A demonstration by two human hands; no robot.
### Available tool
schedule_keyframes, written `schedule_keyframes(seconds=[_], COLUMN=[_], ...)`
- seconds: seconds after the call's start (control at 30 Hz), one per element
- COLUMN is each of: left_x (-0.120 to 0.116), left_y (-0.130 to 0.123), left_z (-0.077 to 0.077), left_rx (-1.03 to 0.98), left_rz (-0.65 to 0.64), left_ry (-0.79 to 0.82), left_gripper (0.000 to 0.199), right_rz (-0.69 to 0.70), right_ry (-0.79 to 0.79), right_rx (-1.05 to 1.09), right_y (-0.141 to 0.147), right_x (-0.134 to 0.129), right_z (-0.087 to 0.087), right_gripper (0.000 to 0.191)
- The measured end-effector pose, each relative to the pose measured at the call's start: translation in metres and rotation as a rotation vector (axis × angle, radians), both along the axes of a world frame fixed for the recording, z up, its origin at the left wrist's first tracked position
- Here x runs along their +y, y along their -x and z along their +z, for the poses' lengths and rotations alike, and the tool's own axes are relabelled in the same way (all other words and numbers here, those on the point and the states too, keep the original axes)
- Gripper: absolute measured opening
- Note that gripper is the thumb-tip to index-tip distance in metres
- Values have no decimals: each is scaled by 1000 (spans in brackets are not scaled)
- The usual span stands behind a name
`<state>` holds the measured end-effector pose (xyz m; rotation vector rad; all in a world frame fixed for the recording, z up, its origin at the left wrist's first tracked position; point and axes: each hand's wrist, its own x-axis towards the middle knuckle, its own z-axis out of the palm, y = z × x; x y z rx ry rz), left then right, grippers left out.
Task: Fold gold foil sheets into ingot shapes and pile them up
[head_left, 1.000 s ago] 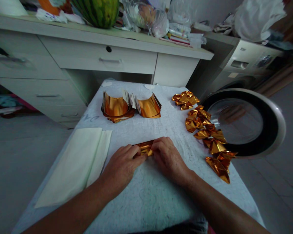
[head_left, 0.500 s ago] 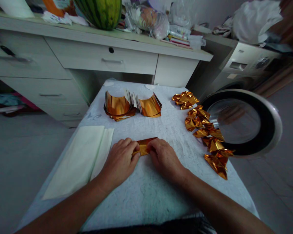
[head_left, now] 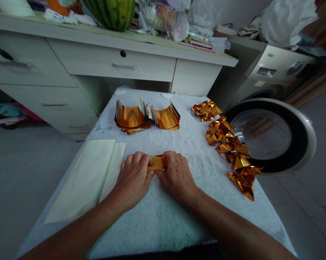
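A small piece of gold foil paper, folded into a narrow strip, lies between my hands just above the cloth. My left hand is closed on its left end, thumb below and fingers on top. At its right end my right hand grips it in the same way, thumb tip along the lower edge. The fingers cover both ends of the strip. Beyond the hands stand two curved stacks of gold foil sheets, a left stack and a right stack. Several folded gold foil pieces lie in a row on the right.
A pale cloth covers the table. White folded paper sheets lie at the left. A washing machine's open round door stands against the table's right side. Behind is a white drawer desk with a watermelon on top.
My right hand has moved slightly left, nearer my left hand, and its thumb now lies at the strip's lower edge. Less of the foil shows between the hands.
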<state>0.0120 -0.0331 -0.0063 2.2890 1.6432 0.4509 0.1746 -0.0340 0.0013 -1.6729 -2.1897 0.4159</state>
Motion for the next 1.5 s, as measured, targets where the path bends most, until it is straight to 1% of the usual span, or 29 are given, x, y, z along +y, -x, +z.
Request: schedule_keyframes(seconds=[0.2,0.37,0.53,0.73,0.9,0.97,1.0,1.1,1.13,1.17,1.23,1.27,1.3,1.37,1.43,1.5], left_x=[0,0,0,1,2,2,2,2,2,2,2,1,1,2,2,3], left_y=[1,2,3,3,3,3,3,2,2,2,1,0,-1,-2,-4,-5], left_z=[1,1,2,2,3,5,5,7,8,8,8,8,8,7,7,7], left_rx=[-15,-15,-33,-29,-22,-24,-26,-25,-24,-23,-19,-15,-8,12,31,39], left_rz=[-19,-32,-45,-46,-48,-49,-52,-54,-54,-54,-55,-54,-51,-39,-25,-15], left_ry=[8,7,13,43,54,66,68,56,50,45,42,41,39,30,25,36], left_gripper=[10,11,12,14,14,14,14,14,14,14,12,10,9,13,16,14], right_rz=[2,-16,-64,-118,-131,-119,-111,-76,-40,32,207,246,257,254,230,209], right_ry=[9,19,-4,50,78,45,6,-172,-224,-238,-175,-137,-95,-31,-4,2], right_rx=[76,125,83,6,-1,36,69,211,255,278,261,233,201,154,133,127], right_y=[-4,-17,-36,-54,-66,-69,-69,-62,-58,-53,-43,-39,-34,-28,-25,-24], right_x=[0,4,9,12,16,17,16,12,10,7,4,3,3,4,6,7], right_z=[-1,-3,-4,2,3,3,4,8,9,10,11,11,10,7,4,2], right_gripper=[37,46,53,61,62,57,52,31,28,25,19,17,14,11,10,9])
